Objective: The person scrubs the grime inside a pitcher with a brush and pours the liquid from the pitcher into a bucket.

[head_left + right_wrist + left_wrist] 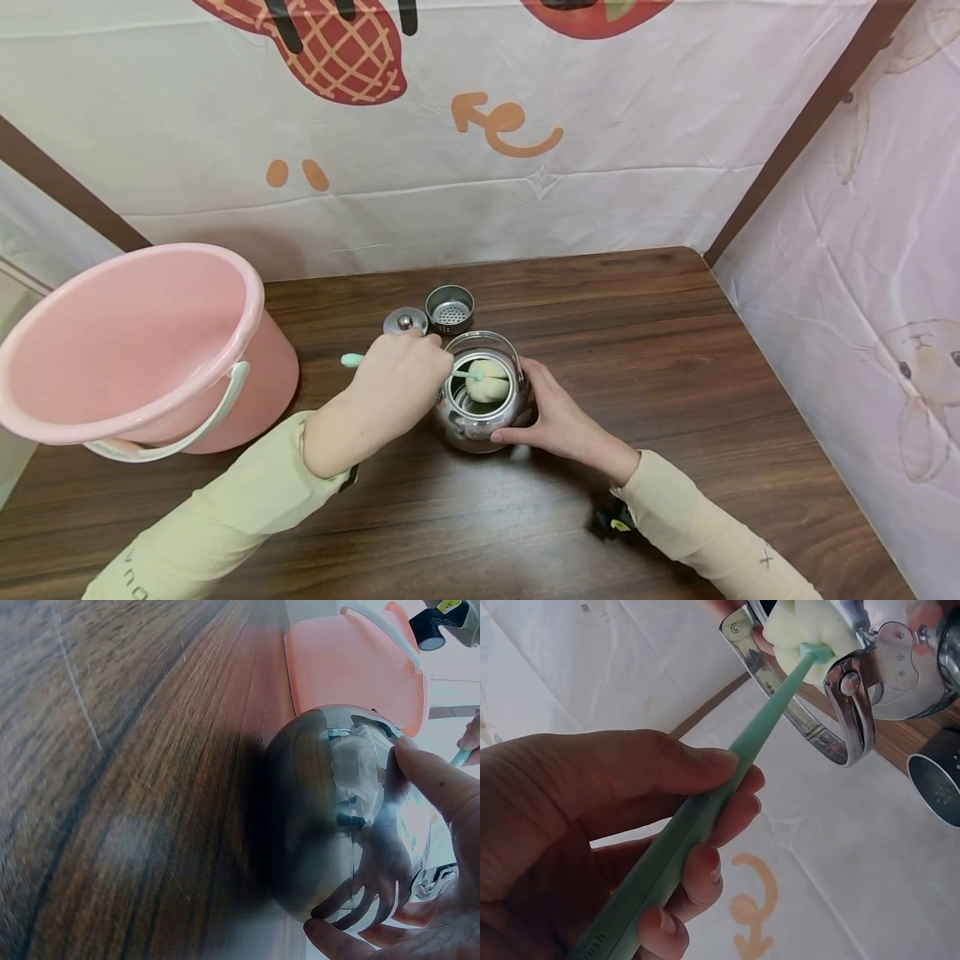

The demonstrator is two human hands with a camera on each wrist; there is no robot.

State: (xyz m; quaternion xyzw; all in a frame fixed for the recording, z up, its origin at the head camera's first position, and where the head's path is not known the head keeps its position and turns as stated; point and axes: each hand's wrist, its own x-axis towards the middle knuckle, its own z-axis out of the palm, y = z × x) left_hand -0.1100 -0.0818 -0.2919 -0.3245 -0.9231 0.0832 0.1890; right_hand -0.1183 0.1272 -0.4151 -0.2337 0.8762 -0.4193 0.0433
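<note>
My left hand [390, 379] grips a sponge bottle brush by its mint-green handle [697, 817], thumb and fingers curled round it. The pale sponge head [487, 385] sits at the mouth of a shiny metal teapot [471, 432], partly inside the opening. Around the teapot's right side wraps my right hand [558, 421], holding it upright on the table. In the right wrist view the thumb [435, 776] and fingertips spread over the rounded, mirror-like body. The teapot's hoop handle [480, 335] stands raised above the mouth.
A perforated metal strainer cup [451, 310] and a round knobbed lid [406, 320] lie just behind the teapot. On the left stands a large pink bucket [277, 367] with a white handle. A printed cloth [420, 217] hangs behind the brown wooden table [637, 333].
</note>
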